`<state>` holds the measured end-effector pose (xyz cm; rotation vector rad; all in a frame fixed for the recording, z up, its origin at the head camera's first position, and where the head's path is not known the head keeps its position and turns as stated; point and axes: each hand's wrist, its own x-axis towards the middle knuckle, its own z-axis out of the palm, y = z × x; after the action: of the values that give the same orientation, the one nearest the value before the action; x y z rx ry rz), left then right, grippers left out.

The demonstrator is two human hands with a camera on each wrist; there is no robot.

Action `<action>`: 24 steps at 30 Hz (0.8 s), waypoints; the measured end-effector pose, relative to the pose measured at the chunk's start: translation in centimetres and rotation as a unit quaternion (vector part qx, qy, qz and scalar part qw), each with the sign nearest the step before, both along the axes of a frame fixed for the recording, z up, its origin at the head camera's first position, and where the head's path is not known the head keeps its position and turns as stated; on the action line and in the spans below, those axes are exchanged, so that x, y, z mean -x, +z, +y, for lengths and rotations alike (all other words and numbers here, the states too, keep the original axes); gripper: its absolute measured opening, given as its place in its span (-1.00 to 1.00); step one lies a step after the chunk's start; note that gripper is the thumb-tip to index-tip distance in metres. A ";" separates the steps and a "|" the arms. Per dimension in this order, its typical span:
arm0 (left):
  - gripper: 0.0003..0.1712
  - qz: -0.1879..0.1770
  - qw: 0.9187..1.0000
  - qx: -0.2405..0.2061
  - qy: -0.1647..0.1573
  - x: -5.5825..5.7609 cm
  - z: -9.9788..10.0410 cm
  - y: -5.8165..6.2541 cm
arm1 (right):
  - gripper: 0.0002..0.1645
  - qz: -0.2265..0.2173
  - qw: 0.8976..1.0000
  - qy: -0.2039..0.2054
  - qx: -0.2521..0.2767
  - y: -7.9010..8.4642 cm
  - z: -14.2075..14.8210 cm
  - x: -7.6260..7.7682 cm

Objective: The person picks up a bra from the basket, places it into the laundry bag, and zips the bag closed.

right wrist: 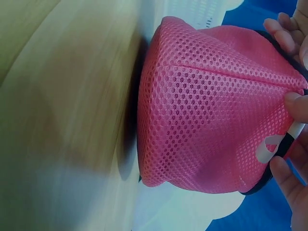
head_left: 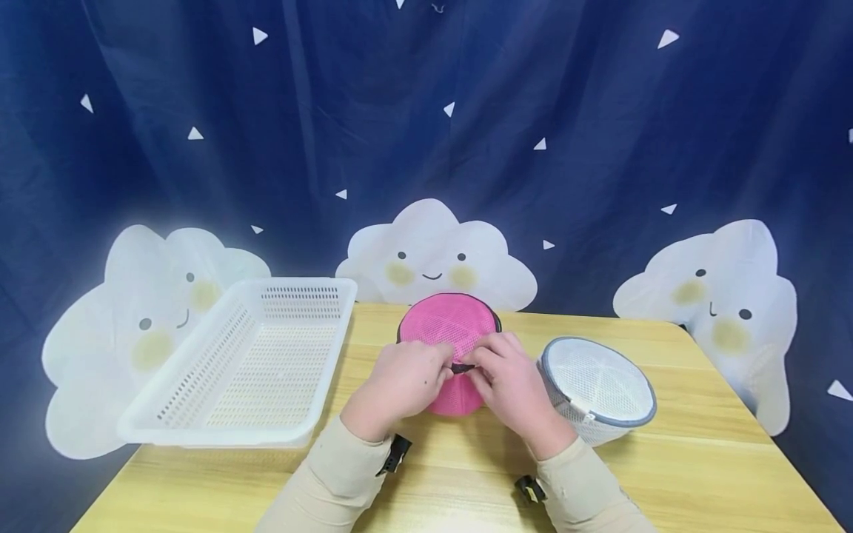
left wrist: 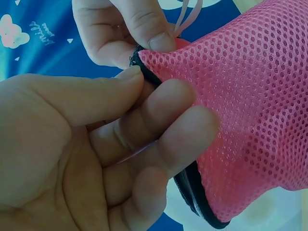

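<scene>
A pink mesh laundry bag (head_left: 448,317) with a black zip edge stands on the table between both hands. My left hand (head_left: 406,379) pinches the near part of that black edge (left wrist: 150,72) between thumb and forefinger, its other fingers loosely bent against the mesh. Close beside it, my right hand (head_left: 512,383) pinches the same edge. A small pale loop (right wrist: 267,148) sticks out from the rim by the right fingers. Whether a zip slider sits between the fingertips is hidden.
At the left lies a white plastic basket (head_left: 321,389) with slotted walls. A white mesh laundry bag (head_left: 600,381) with a grey rim stands right of the right hand. The wooden table (head_left: 720,463) ends before a blue curtain (head_left: 426,89) with cloud prints.
</scene>
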<state>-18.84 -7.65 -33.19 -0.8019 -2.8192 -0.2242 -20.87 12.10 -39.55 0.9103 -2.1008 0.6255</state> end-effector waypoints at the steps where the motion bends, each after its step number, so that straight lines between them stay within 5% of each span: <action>1: -0.75 0.001 1.000 0.001 -0.003 0.0 -0.1 0.0 | -0.75 0.000 1.000 -0.003 0.001 0.0 0.0 0.0; 12: -0.72 -0.006 1.000 -0.018 -0.012 0.4 -1.3 0.3 | -0.78 -0.016 0.999 -0.031 0.005 0.4 0.2 -0.1; 20: -0.69 -0.033 0.999 -0.029 0.013 0.8 -2.6 0.7 | -0.71 -0.001 0.999 -0.043 0.017 0.4 0.6 0.2; 24: -0.71 -0.031 0.999 -0.028 0.007 0.7 -2.6 0.8 | -0.74 -0.030 0.998 -0.054 0.013 0.4 0.6 0.1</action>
<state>-19.54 -10.25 -32.41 -0.7749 -2.8615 -0.3309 -21.00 12.69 -39.19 0.7660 -2.1738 0.6301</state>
